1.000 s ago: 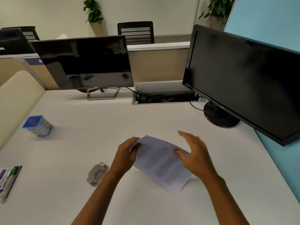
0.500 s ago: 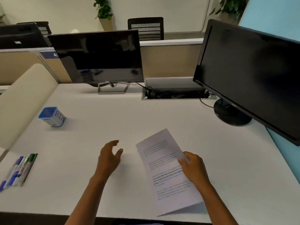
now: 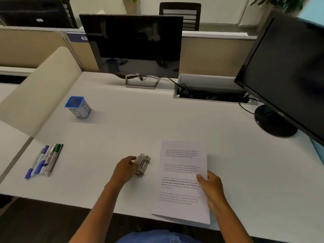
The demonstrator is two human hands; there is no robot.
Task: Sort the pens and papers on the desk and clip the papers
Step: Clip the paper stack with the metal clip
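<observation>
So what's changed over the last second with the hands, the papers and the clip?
The left hand let go of the papers and went left to the metal clip, which its fingers now touch. The right hand went from hovering to holding the papers' right edge, and they now lie straighter. The pens and blue bin look unmoved.

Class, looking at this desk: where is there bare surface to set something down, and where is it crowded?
Bare: the wide stretch between the blue pen holder, the black monitor stand and the printed white papers; also right of the papers. Crowded: the front edge, where the left hand touches the grey metal clip beside the papers pinned by the right hand.
</observation>
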